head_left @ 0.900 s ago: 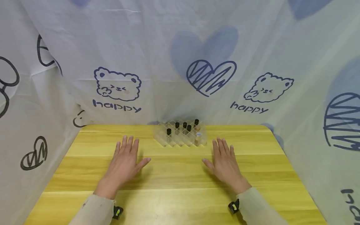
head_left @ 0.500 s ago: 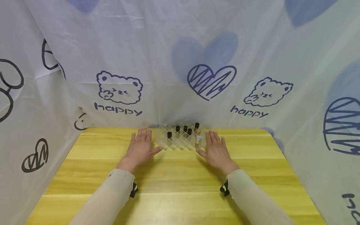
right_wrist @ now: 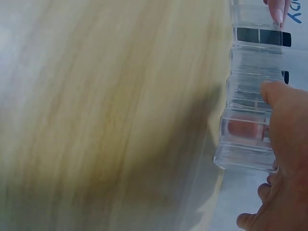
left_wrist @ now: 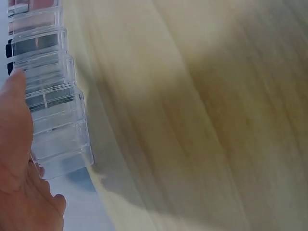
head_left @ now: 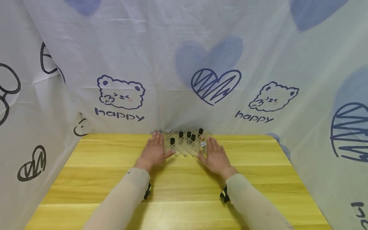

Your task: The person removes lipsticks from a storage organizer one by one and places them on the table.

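Note:
A clear plastic organizer (head_left: 181,150) with diamond-shaped compartments stands at the back edge of the table. Several black-capped tubes (head_left: 172,141) and one silver-topped tube (head_left: 203,145) sit upright in it. My left hand (head_left: 153,152) lies along the organizer's left end, fingers straight, thumb at the front corner. Along the right end lies my right hand (head_left: 217,159), also straight-fingered, its thumb by the front. From the right wrist, a reddish tube (right_wrist: 245,129) shows through the clear wall. Both hands look to be touching the organizer; parts of their fingers are hidden behind its ends.
A yellow wood-grain table (head_left: 184,198) spreads in front of the organizer. White cloth (head_left: 169,105) printed with bears and hearts hangs close behind it and along both sides. Black wrist cameras (head_left: 225,194) sit under the sleeves.
Both hands have moved forward and inward, from well apart on the table to the organizer's two ends. The organizer stays in place; the view has shifted slightly.

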{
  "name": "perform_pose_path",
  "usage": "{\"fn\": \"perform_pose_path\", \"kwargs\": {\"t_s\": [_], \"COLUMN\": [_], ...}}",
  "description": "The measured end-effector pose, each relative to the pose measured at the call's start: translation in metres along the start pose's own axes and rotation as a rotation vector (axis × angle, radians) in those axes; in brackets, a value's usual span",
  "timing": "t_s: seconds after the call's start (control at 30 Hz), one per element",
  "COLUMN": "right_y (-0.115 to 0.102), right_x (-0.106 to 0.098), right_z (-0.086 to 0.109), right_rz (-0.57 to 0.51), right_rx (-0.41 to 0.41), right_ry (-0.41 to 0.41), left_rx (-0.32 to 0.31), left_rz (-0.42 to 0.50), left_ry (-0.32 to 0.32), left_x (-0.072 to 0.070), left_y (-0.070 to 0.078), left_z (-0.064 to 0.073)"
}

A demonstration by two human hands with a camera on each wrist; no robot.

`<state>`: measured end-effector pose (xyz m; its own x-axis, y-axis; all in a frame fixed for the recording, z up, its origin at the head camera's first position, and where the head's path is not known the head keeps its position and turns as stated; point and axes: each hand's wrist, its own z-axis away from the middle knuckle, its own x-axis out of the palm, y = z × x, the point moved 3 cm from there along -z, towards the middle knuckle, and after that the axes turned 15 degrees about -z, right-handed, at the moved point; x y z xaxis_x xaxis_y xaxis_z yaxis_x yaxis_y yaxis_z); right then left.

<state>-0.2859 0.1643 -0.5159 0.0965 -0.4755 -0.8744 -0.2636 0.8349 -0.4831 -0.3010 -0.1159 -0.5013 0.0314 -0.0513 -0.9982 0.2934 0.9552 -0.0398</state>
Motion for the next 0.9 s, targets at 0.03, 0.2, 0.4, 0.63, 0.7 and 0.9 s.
{"fn": "perform_pose_path", "kwargs": {"t_s": [0.03,0.2,0.4,0.63,0.7,0.9], "right_y": [-0.001,-0.004,-0.006,-0.015,-0.018,-0.024], "right_x": [0.001,0.003,0.005,0.007,0.008,0.010], "right_z": [0.001,0.008,0.031,0.066,0.076,0.106], "right_rz": [-0.007,-0.016,0.013,0.032,0.041,0.091], "right_rx": [0.002,-0.005,-0.030,-0.098,-0.130,-0.188], "right_ry": [-0.001,0.011,0.027,0.060,0.080,0.099], "left_rx": [0.000,-0.001,0.023,0.046,0.053,0.064], "left_rz": [0.004,0.016,-0.004,-0.011,-0.024,-0.046], "left_ry": [0.004,0.033,0.072,0.147,0.168,0.205], "left_x": [0.001,0.004,0.009,0.011,0.011,0.013], "left_y": [0.001,0.002,0.007,0.011,0.013,0.018], "left_z": [0.000,0.008,0.027,0.057,0.067,0.093]}}
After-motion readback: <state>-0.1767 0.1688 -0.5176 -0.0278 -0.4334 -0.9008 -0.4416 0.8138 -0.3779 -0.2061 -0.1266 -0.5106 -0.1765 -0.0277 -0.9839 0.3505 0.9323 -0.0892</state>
